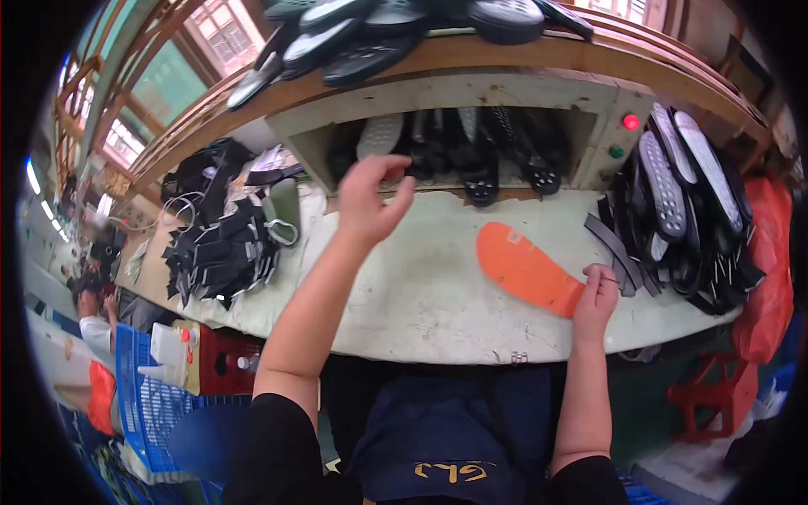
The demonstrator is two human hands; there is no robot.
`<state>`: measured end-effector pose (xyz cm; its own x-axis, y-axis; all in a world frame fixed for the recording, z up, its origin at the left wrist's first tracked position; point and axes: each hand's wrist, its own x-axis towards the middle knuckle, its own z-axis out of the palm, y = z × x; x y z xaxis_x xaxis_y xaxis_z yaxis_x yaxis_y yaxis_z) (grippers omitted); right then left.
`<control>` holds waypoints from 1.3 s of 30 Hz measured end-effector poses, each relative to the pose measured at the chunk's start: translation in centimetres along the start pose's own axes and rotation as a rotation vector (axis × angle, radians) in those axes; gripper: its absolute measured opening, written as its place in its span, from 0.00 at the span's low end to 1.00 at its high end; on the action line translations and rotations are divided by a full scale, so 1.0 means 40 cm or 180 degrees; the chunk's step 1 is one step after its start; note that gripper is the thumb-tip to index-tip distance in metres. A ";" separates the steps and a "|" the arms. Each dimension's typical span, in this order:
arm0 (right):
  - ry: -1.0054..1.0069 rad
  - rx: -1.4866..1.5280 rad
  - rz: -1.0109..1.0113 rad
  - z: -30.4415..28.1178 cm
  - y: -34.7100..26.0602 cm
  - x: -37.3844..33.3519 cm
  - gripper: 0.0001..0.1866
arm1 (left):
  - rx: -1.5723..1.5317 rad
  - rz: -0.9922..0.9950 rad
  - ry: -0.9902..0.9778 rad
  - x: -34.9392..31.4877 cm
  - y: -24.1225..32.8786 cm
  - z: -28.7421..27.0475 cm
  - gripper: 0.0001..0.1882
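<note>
My right hand (594,305) pinches the heel end of an orange insole-shaped piece (522,268), which is held over the pale worktable (404,286). Raised before the opening of a whitish box (593,126), my left hand (370,200) has its thumb and fingers apart and nothing visible in it. Inside that box stand several dark shoe parts and a grey studded sole (380,135), the latter just behind my left fingers. Two black pieces with studded ends, one of them a strap-like part (481,187), stick out over the box's front edge.
Soles (370,59) lie on the wooden shelf above. Black cut pieces (223,261) and a green piece (282,210) are heaped at left. At right are stacked soles (661,185), dark strips (614,252), a red bag (766,269) and a red stool (714,396). A blue crate (139,404) stands lower left.
</note>
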<state>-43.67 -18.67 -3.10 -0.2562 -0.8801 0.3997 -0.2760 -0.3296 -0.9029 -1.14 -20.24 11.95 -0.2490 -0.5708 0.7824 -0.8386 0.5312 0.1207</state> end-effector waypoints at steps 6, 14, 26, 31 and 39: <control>-0.0054 -0.0098 0.0444 0.039 0.011 -0.019 0.07 | -0.0436 -0.2980 0.0121 0.055 -0.067 0.308 0.39; -0.0064 -0.0438 0.0000 0.026 -0.060 -0.005 0.08 | 0.0957 -0.2220 -0.0515 0.113 -0.203 0.466 0.58; -0.0119 -0.0325 -0.0051 0.035 -0.059 -0.008 0.08 | 0.1216 -0.2333 -0.1276 0.156 -0.191 0.458 0.60; -0.0120 -0.0326 -0.0037 0.039 -0.062 -0.006 0.08 | 0.1343 -0.2286 -0.1272 0.136 -0.183 0.463 0.59; -0.0102 -0.0338 -0.0077 0.039 -0.057 -0.005 0.08 | 0.1576 -0.2086 -0.1310 0.106 -0.164 0.471 0.56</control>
<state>-41.55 -18.26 -1.38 -0.2191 -0.8834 0.4143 -0.3788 -0.3143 -0.8705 -5.81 -37.94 2.98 0.2763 -0.8915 0.3590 -0.9610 -0.2520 0.1136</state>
